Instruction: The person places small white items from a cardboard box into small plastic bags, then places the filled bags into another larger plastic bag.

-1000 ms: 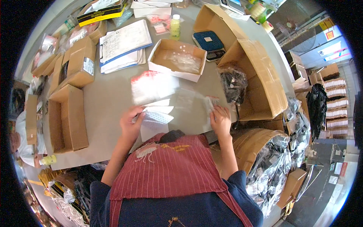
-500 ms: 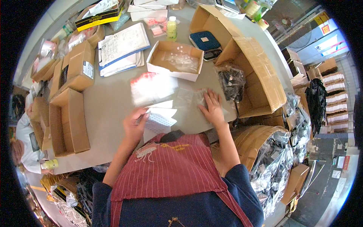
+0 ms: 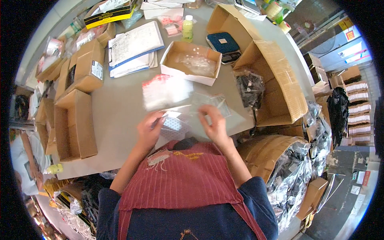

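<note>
My left hand (image 3: 150, 127) is closed on white paper sheets with a pale blue pattern (image 3: 173, 123), just above the table's near edge. To its right my right hand (image 3: 215, 123) has thumb and forefinger curled together, pinching what looks like a clear plastic bag (image 3: 193, 116). That film stretches between the hands, and its edges are hard to make out. More clear plastic bags (image 3: 219, 103) lie flat on the table beyond my right hand. A glare-whitened stack of bags with red marks (image 3: 166, 93) rests ahead of my left hand.
A shallow white-edged box (image 3: 191, 78) holds small clear bags. Behind it stand a yellow-green bottle (image 3: 187, 29) and a dark blue scale (image 3: 223, 43). Large cardboard boxes (image 3: 276, 80) border the right; an open brown box (image 3: 76, 126) and clipboards (image 3: 134, 46) lie left.
My right hand has lifted off the clear bags and come back toward my left hand, its fingers now curled. Clear film now overlaps the patterned sheets. The view has shifted slightly.
</note>
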Demonstrator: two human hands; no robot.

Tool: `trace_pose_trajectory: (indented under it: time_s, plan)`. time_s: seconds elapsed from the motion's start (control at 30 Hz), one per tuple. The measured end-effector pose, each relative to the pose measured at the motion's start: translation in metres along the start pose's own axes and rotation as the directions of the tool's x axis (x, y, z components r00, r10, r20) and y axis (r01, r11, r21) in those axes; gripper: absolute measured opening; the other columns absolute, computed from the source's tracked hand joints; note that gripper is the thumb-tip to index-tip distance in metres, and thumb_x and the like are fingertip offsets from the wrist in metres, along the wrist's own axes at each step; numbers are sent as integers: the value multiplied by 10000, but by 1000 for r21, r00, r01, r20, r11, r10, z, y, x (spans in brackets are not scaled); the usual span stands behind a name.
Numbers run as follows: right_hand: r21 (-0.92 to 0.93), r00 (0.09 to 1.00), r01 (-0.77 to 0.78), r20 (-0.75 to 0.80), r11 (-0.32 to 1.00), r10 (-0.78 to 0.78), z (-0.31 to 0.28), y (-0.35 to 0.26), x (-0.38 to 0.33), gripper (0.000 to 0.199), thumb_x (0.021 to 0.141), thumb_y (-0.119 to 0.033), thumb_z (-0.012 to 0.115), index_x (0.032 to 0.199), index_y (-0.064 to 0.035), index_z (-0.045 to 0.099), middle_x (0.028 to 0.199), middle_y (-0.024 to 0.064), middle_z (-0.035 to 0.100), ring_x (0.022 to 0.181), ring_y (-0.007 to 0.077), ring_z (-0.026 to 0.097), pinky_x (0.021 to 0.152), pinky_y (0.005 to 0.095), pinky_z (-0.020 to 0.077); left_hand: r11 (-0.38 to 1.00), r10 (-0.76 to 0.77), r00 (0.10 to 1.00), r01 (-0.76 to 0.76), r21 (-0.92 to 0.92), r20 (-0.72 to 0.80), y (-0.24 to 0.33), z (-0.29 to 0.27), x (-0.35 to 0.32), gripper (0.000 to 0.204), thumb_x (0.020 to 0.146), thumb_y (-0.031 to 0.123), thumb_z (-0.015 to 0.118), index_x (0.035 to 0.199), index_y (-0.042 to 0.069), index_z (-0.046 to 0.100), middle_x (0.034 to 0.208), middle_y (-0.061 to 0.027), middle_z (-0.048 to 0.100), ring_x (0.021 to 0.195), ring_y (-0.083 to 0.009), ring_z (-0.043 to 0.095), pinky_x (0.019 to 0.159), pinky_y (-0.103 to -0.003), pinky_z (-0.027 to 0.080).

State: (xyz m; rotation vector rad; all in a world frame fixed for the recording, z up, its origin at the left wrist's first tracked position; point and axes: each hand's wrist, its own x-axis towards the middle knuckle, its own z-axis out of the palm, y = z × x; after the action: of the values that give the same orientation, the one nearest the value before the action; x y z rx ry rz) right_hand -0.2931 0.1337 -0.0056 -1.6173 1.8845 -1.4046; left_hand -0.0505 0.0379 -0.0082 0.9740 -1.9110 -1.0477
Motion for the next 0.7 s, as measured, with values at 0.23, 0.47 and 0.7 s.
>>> trace_pose_trajectory:
  time_s: [0.23, 0.47, 0.7]
  plan:
    - [48, 972, 177, 152, 983, -182, 23, -24, 29, 207, 852, -56, 672, 1054, -30, 635, 1031, 158, 652, 973, 343, 623, 847, 407, 499, 997, -19, 1000, 17, -72, -17, 9, -3, 4, 179, 887, 20, 660, 1062, -3, 689, 1096, -119, 701, 945, -182, 668, 843, -293, 519]
    - [120, 984, 126, 110, 985, -139, 30, -39, 31, 188, 860, -55, 651, 1044, -20, 627, 1015, 160, 652, 956, 347, 622, 827, 418, 502, 950, -271, 956, 246, -194, -115, 0, -6, 5, 207, 894, 63, 673, 1092, 4, 684, 969, -6, 677, 795, -73, 569, 721, -239, 472]
    - [77, 936, 67, 341, 995, -89, 41, -32, 30, 265, 845, -76, 682, 1092, -11, 611, 1019, 172, 653, 949, 340, 639, 844, 409, 511, 869, -333, 935, 256, -423, -119, -18, -5, 10, 242, 877, 56, 693, 1111, -5, 687, 909, 53, 635, 735, -30, 502, 661, -210, 427]
